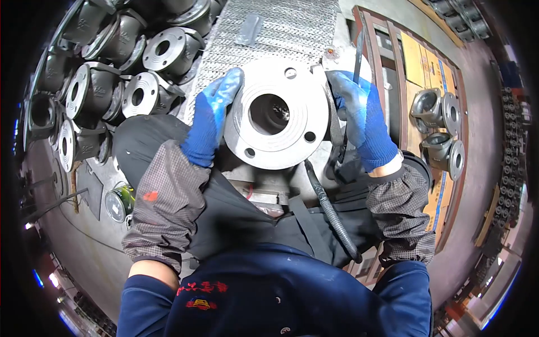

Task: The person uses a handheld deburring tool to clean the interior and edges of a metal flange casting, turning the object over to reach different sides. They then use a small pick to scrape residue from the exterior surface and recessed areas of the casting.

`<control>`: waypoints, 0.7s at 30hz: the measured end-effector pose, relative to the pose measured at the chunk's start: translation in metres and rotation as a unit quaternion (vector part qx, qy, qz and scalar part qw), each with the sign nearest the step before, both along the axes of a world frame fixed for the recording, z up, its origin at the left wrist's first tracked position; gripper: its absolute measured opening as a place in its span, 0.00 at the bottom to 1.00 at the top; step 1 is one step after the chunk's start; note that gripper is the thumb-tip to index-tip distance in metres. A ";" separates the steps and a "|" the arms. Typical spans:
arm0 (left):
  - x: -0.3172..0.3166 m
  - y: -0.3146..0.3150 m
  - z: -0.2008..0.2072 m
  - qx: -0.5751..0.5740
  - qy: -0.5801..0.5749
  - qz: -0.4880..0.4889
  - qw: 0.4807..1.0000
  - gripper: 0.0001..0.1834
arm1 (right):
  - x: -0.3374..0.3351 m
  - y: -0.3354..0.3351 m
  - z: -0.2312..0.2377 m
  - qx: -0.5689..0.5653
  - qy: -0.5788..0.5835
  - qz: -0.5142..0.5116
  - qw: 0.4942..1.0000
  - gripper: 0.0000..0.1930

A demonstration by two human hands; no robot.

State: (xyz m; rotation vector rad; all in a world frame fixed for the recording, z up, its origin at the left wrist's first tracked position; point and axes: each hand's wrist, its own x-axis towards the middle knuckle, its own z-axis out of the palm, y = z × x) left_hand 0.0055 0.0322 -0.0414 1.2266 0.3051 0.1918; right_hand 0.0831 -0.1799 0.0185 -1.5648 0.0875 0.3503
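A grey cast-metal valve body (250,147) sits in front of me, its round flange facing up toward me. The flange has a large central bore and smaller bolt holes near its rim. My left hand (214,112), in a blue glove, grips the flange's left edge. On the opposite side my right hand (359,115), gloved the same way, is closed against the casting's right edge, and some of its fingers are hidden. Below the flange a black ribbed hose (331,216) runs down across my lap. A thin black cable (359,53) passes by my right hand.
Similar flanged castings (92,92) are heaped at the left. Ahead lies a textured metal bench top (275,28) with a small clear plastic packet (249,30). A brown metal-framed pallet (394,62) at the right carries castings (441,109) on cardboard. A green-labelled round container (117,205) stands lower left.
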 end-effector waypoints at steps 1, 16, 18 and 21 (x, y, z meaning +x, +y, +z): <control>0.003 0.003 -0.004 -0.026 0.010 0.009 1.000 0.19 | 0.000 0.001 0.000 -0.015 -0.005 0.020 1.000 0.12; -0.008 0.032 0.006 0.508 0.132 0.161 0.836 0.22 | -0.020 0.029 0.013 -0.007 0.066 0.118 0.991 0.16; -0.019 0.019 0.032 0.481 0.063 0.213 0.848 0.21 | -0.021 0.031 0.019 0.001 0.064 0.137 0.989 0.15; -0.049 -0.003 0.054 0.441 -0.016 0.171 0.881 0.25 | -0.022 0.035 0.018 -0.010 0.033 0.190 0.981 0.11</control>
